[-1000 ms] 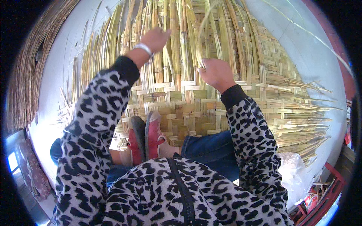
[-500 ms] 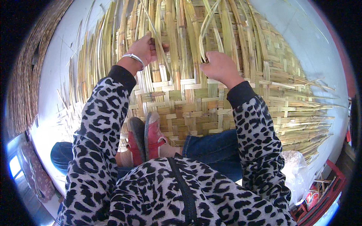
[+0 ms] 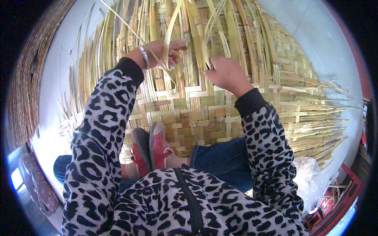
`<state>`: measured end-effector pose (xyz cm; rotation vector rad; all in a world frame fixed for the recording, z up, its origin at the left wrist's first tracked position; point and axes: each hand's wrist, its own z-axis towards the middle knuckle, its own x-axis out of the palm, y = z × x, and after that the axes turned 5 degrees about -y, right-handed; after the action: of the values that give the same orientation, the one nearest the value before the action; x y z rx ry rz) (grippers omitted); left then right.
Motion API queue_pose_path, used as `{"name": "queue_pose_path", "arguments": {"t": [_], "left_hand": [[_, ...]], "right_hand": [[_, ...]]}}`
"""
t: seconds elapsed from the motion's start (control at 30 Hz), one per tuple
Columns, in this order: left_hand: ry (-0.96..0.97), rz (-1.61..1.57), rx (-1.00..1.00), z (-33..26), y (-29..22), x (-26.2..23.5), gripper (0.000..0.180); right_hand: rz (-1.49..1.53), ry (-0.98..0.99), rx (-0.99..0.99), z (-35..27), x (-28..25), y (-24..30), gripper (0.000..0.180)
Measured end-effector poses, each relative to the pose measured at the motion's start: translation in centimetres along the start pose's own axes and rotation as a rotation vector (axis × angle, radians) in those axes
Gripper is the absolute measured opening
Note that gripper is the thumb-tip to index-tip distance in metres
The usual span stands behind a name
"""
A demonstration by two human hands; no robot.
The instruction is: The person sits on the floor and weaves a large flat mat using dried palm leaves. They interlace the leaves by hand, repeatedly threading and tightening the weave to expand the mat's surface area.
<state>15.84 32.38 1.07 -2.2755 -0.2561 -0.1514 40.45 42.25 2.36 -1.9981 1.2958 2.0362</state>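
Note:
A partly woven mat [image 3: 193, 114] of flat yellow-green cane strips lies before me, its long loose strips [image 3: 151, 23] fanning away at the far side. Over those strips, my left hand [image 3: 167, 51] has its index finger stretched to the right and its other fingers apart below. A raised, bowed strip [image 3: 169, 29] crosses these fingers, and a thin pale strip [image 3: 130, 28] slants over the hand near the silver bracelet. To the right, my right hand [image 3: 228, 74] pinches the near ends of lifted strips [image 3: 208, 35]; its fingertips are partly hidden.
My red shoes [image 3: 159, 147] and jeans lie by the mat's near edge. A clear plastic bag [image 3: 309, 181] and a red frame [image 3: 338, 204] stand at the right. Ridged brown material [image 3: 29, 82] borders the pale floor on the left.
My left hand has moved right and turned, its index finger now extended. A strip there has risen into a bow, and the thin strip slants more. My right hand has shifted slightly left, still pinching.

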Motion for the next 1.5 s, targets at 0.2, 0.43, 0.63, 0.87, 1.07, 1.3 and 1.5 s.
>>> {"name": "queue_pose_path", "arguments": {"t": [0.2, 0.43, 0.63, 0.87, 1.07, 1.3, 1.5], "left_hand": [[-0.228, 0.258, 0.012, 1.6, -1.2, 2.7, 0.066], [-0.359, 0.429, -0.176, 3.0, -2.5, 3.2, 0.045], [-0.328, 0.345, 0.068, 3.6, -1.9, 3.3, 0.051], [-0.449, 0.039, 0.220, 4.7, -0.1, 3.6, 0.054], [-0.766, 0.911, 0.223, 5.7, -1.2, 2.5, 0.040], [-0.210, 1.534, 0.399, 5.0, -0.9, 1.6, 0.030], [-0.497, -0.149, -0.072, 3.1, 0.2, 2.9, 0.020]], "right_hand": [[0.038, -0.038, -0.044, -0.2, 0.0, -0.2, 0.036], [0.010, -0.054, -0.085, -0.4, -0.2, -0.2, 0.027], [0.050, -0.047, -0.052, -0.3, -0.2, -0.3, 0.027], [0.061, -0.032, -0.033, -0.1, -0.3, -0.7, 0.029], [0.073, -0.036, -0.041, -0.2, -0.5, -0.4, 0.029], [0.082, -0.036, -0.039, -0.2, -0.1, -0.7, 0.029], [0.110, -0.052, -0.066, 0.3, 0.4, -1.5, 0.035]]}}
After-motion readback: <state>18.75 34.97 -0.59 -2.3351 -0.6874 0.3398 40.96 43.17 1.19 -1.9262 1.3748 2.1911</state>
